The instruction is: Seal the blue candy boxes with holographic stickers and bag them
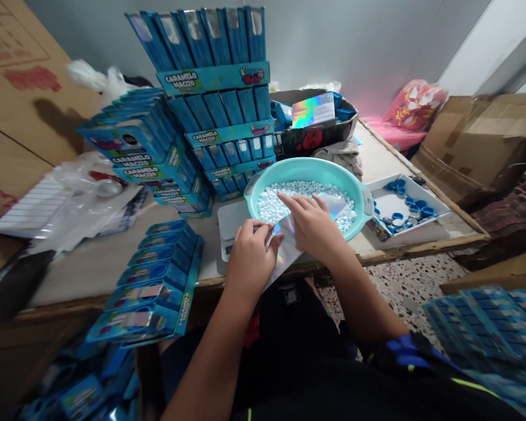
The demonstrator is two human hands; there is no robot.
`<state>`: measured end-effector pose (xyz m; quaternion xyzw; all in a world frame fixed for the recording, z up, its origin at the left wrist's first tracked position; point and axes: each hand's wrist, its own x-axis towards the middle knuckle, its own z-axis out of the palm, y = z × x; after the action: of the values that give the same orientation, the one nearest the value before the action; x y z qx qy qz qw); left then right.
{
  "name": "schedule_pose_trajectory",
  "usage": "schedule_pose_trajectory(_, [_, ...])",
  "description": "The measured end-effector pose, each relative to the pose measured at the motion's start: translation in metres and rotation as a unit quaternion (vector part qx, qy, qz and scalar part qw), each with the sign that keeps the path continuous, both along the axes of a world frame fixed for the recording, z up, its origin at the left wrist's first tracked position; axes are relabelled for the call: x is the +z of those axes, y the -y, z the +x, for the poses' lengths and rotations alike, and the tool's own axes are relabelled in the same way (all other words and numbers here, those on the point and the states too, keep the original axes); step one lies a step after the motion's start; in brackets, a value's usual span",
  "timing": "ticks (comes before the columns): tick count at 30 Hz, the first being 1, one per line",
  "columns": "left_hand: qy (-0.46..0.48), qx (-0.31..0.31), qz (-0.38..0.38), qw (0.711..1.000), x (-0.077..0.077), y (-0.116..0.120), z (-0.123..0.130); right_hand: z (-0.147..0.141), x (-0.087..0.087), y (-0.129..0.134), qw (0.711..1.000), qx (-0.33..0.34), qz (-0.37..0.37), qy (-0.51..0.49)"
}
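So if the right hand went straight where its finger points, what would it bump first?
Probably the white pieces in the turquoise basin. Depth is unclear: if the right hand is high enough, it might reach the stacked blue boxes instead.

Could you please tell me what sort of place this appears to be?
It is probably a small candy-packing workspace: stacked blue cardboard cartons printed "CARAMELO MACIZO" stand near an oval turquoise plastic basin holding many small, pale bluish-white, candy-like pieces.

We wear a black top [289, 380], six o'clock. Blue panel [403, 351] and lime piping [476, 386] mark our right sleeve [433, 377], five o'clock.
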<state>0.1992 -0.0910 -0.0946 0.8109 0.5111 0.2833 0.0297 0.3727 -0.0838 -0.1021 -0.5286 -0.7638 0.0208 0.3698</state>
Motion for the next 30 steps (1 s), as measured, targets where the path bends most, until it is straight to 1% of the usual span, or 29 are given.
schedule_pose_trajectory(4, [-0.035, -0.031, 0.034, 0.998, 0.006, 0.008, 0.004, 0.004, -0.004, -0.001, 1.000, 0.015, -0.027, 0.004])
schedule_pose_trajectory(6, [-0.025, -0.067, 0.025, 0.997, 0.011, 0.015, 0.005, 0.005, -0.005, -0.003, 0.999, 0.017, -0.040, 0.009])
schedule_pose_trajectory(7, [-0.012, -0.097, 0.010, 0.995, 0.013, 0.020, 0.005, 0.005, -0.007, -0.004, 0.999, 0.015, -0.049, 0.009])
schedule_pose_trajectory(9, [0.042, -0.173, -0.025, 0.984, 0.017, 0.031, 0.002, 0.003, -0.013, -0.008, 0.998, 0.005, -0.070, 0.007])
schedule_pose_trajectory(10, [0.085, -0.214, -0.032, 0.973, 0.018, 0.037, -0.002, 0.002, -0.016, -0.009, 0.997, 0.000, -0.081, 0.007])
schedule_pose_trajectory(11, [0.137, -0.241, -0.029, 0.960, 0.019, 0.043, -0.006, 0.001, -0.019, -0.010, 0.996, -0.007, -0.090, 0.006])
schedule_pose_trajectory(12, [0.196, -0.251, -0.013, 0.948, 0.019, 0.050, -0.012, 0.001, -0.022, -0.011, 0.995, -0.014, -0.095, 0.004])
schedule_pose_trajectory(13, [0.253, -0.242, 0.012, 0.936, 0.020, 0.056, -0.019, 0.001, -0.023, -0.012, 0.996, -0.021, -0.091, -0.001])
schedule_pose_trajectory(14, [0.303, -0.217, 0.040, 0.927, 0.020, 0.062, -0.027, 0.002, -0.024, -0.011, 0.997, -0.028, -0.075, -0.009])
schedule_pose_trajectory(15, [0.338, -0.179, 0.064, 0.922, 0.022, 0.067, -0.037, 0.004, -0.023, -0.010, 0.998, -0.033, -0.046, -0.025])
schedule_pose_trajectory(17, [0.370, -0.082, 0.098, 0.920, 0.027, 0.077, -0.059, 0.005, -0.016, -0.002, 0.994, -0.045, 0.051, -0.090])
schedule_pose_trajectory(18, [0.371, -0.034, 0.109, 0.921, 0.031, 0.082, -0.072, 0.004, -0.012, 0.006, 0.983, -0.054, 0.111, -0.137])
schedule_pose_trajectory(19, [0.368, 0.017, 0.112, 0.923, 0.036, 0.087, -0.084, 0.000, -0.007, 0.016, 0.965, -0.067, 0.172, -0.185])
schedule_pose_trajectory(21, [0.368, 0.106, 0.113, 0.917, 0.046, 0.096, -0.107, -0.014, 0.004, 0.044, 0.917, -0.097, 0.274, -0.272])
schedule_pose_trajectory(22, [0.375, 0.138, 0.110, 0.910, 0.051, 0.100, -0.117, -0.026, 0.008, 0.061, 0.898, -0.101, 0.303, -0.302])
schedule_pose_trajectory(23, [0.387, 0.159, 0.107, 0.902, 0.055, 0.104, -0.126, -0.039, 0.012, 0.077, 0.886, -0.084, 0.314, -0.330])
schedule_pose_trajectory(24, [0.401, 0.171, 0.103, 0.894, 0.058, 0.108, -0.132, -0.054, 0.014, 0.093, 0.888, -0.034, 0.302, -0.346])
schedule_pose_trajectory(25, [0.416, 0.173, 0.097, 0.887, 0.060, 0.111, -0.137, -0.069, 0.016, 0.106, 0.901, 0.049, 0.247, -0.354])
schedule_pose_trajectory(26, [0.429, 0.171, 0.090, 0.882, 0.061, 0.115, -0.140, -0.084, 0.017, 0.115, 0.907, 0.139, 0.173, -0.357])
schedule_pose_trajectory(27, [0.438, 0.167, 0.082, 0.880, 0.061, 0.118, -0.141, -0.097, 0.017, 0.121, 0.904, 0.213, 0.095, -0.358])
schedule_pose_trajectory(28, [0.444, 0.164, 0.073, 0.878, 0.061, 0.121, -0.141, -0.108, 0.017, 0.124, 0.891, 0.271, 0.021, -0.364])
schedule_pose_trajectory(29, [0.447, 0.159, 0.064, 0.878, 0.059, 0.124, -0.140, -0.117, 0.017, 0.124, 0.873, 0.308, -0.038, -0.375])
schedule_pose_trajectory(30, [0.448, 0.155, 0.056, 0.879, 0.057, 0.127, -0.139, -0.125, 0.017, 0.122, 0.856, 0.330, -0.083, -0.389])
